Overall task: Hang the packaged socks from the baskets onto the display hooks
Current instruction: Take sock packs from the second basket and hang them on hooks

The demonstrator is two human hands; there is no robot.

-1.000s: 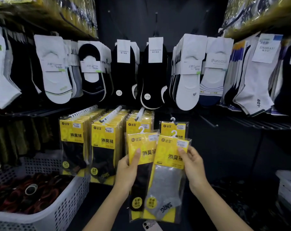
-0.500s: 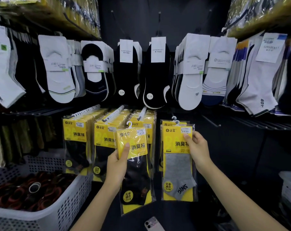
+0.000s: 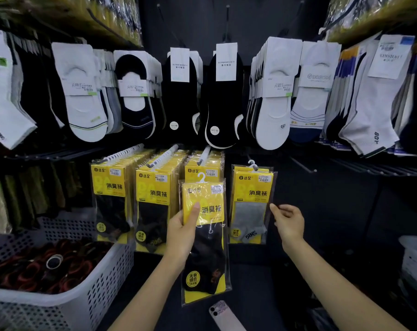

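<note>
My left hand [image 3: 182, 232] grips a yellow pack of black socks [image 3: 203, 237] by its card, thumb on the front, its white hanger just in front of the third row of hung packs [image 3: 203, 167]. A yellow pack of grey socks [image 3: 251, 204] hangs on the fourth hook, another pack behind it. My right hand [image 3: 289, 222] is just right of that grey pack, fingers apart and off it. Two more full rows of yellow packs [image 3: 111, 185] hang further left on their hooks.
A white perforated basket [image 3: 102, 278] with dark and red items stands at lower left. Another white basket [image 3: 415, 256] is at the right edge. A phone [image 3: 223, 315] lies low in the middle. White and black socks hang above; bare hooks [image 3: 303, 164] stick out to the right.
My right hand hung the grey pack on the fourth hook and let go, drawing back to the right. My left hand raised the black pack toward the third row.
</note>
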